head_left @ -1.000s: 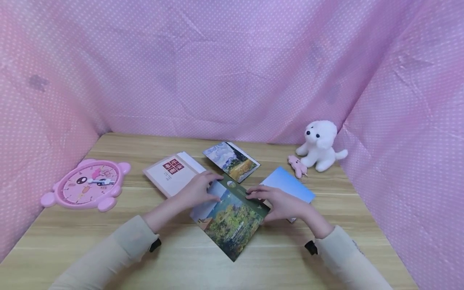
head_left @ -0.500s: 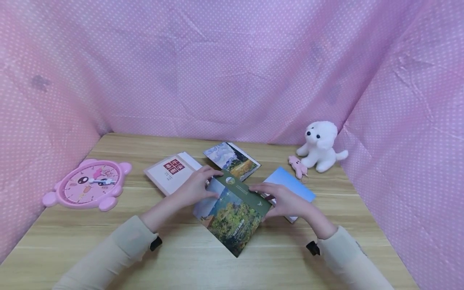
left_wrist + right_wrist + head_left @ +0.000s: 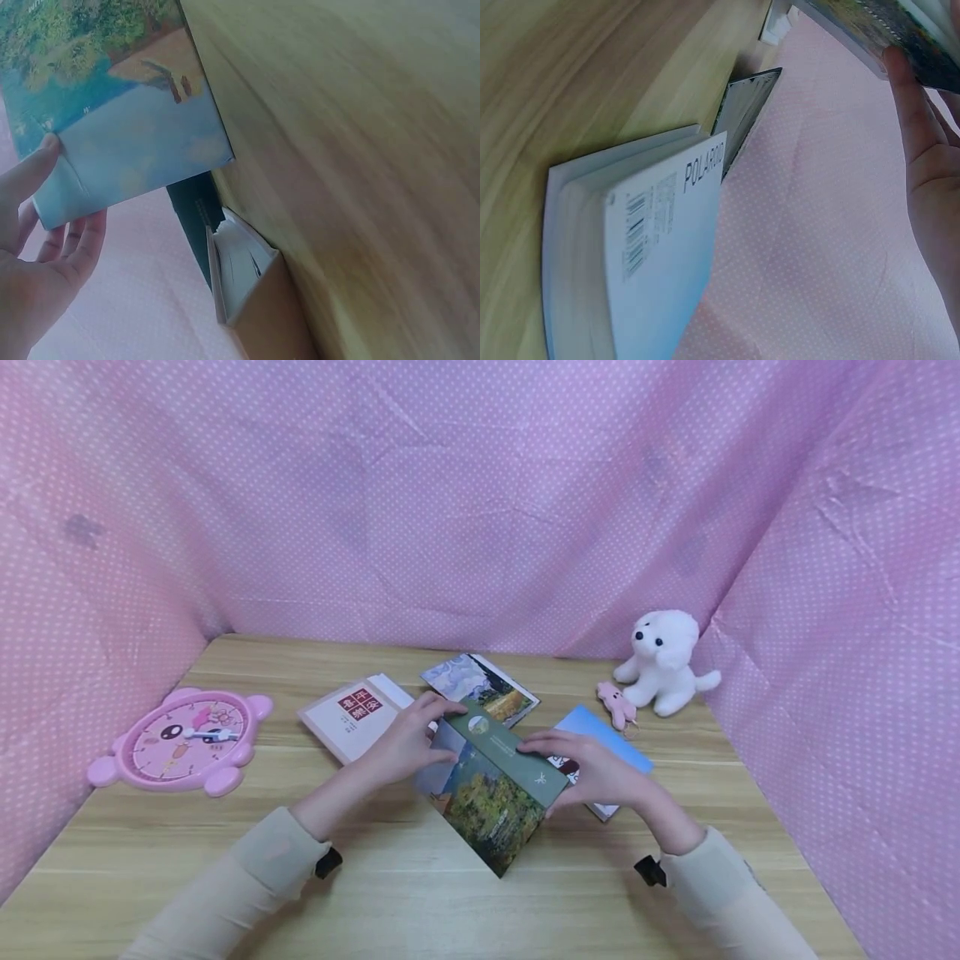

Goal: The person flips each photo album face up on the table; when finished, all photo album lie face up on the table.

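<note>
Both hands hold a photo album with a green band and a landscape painting on its cover, tilted over the middle of the wooden table. My left hand grips its left corner; in the left wrist view the thumb lies on the cover and the other fingers are behind. At the opposite side, my right hand grips the green-band end. In the right wrist view the thumb presses the album's edge, while the other fingers are mostly hidden.
A white album with red squares lies left of the hands. Behind lies a painting-covered album; a blue album is at right. Farther out are a pink clock, a white plush dog and a small pink toy.
The held photo album has shifted slightly right and away from the person, and its tilt has changed. Both hands keep their grip and move with it. The other things stay put.
</note>
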Motion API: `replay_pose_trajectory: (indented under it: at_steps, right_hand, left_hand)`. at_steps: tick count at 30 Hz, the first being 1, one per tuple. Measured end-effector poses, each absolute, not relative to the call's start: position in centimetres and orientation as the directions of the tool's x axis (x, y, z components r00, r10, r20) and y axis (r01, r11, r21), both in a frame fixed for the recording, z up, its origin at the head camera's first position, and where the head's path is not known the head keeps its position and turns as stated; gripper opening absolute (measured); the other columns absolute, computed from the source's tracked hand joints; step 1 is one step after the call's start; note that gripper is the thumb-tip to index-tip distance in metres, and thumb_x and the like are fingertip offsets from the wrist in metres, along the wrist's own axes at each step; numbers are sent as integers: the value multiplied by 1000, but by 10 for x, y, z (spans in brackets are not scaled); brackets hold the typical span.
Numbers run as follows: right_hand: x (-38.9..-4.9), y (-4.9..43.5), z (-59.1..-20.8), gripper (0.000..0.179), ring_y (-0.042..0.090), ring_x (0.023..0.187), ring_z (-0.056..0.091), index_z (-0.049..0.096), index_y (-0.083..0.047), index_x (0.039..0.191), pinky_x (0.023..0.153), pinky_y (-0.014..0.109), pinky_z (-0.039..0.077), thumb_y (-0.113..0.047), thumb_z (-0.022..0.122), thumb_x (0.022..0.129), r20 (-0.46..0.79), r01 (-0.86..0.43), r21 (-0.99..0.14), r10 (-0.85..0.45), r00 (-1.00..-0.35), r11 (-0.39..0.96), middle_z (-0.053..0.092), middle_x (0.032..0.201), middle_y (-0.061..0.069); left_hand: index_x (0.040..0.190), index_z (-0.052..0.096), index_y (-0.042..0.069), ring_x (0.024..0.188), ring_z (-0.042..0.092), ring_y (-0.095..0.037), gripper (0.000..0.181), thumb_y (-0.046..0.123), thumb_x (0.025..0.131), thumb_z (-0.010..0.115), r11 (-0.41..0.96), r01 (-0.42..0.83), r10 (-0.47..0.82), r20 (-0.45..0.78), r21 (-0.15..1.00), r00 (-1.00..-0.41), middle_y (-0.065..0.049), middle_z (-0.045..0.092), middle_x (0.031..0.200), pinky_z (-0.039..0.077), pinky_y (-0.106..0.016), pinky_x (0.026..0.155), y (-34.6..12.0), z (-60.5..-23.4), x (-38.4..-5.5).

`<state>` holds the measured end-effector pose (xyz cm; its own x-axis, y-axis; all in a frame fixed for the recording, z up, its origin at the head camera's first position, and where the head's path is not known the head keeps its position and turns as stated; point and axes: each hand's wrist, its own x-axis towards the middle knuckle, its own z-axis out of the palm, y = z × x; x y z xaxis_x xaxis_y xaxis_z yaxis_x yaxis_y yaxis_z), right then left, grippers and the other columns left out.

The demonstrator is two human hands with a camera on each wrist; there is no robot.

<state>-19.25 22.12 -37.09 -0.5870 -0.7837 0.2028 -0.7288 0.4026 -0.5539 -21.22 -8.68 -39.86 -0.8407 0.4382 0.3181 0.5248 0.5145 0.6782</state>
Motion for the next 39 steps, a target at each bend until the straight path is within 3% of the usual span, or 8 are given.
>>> replay_pose_trajectory:
  at_steps: [10, 17, 29, 39]
  right_hand:
    - [-189, 223, -357, 80, 14, 112, 53, 51, -18, 136, 72, 26, 56, -32, 85, 65, 239, -730, -575, -777, -583, 370, 49, 138, 9]
    - [-191, 226, -354, 78, 12, 115, 51, 50, -15, 136, 74, 26, 57, -31, 84, 67, 275, -752, -566, -782, -559, 338, 51, 137, 8]
    - [-186, 226, -352, 77, 18, 119, 52, 48, -15, 139, 79, 29, 56, -34, 80, 71, 285, -774, -539, -792, -539, 333, 49, 140, 12]
    - [-181, 216, -360, 80, 20, 115, 55, 47, -12, 138, 76, 27, 57, -29, 83, 68, 310, -776, -560, -795, -521, 291, 51, 137, 11]
  left_hand:
    - [124, 53, 12, 103, 58, -20, 69, 3, 64, 85, 423, 580, 405, 427, 696, -808, -5, 51, 120, 54, -20, 77, -76, -395, -218]
    - [123, 50, 10, 103, 56, -21, 67, 7, 66, 85, 395, 570, 364, 447, 721, -817, -7, 51, 119, 54, -20, 78, -69, -393, -220]
    - [140, 38, 16, 103, 57, -25, 88, 14, 66, 86, 385, 502, 313, 402, 774, -860, -9, 52, 116, 57, -32, 79, -66, -392, -218]
    - [136, 43, 20, 103, 58, -25, 84, 16, 64, 87, 385, 501, 354, 377, 775, -856, -8, 54, 122, 58, -34, 75, -79, -391, -215]
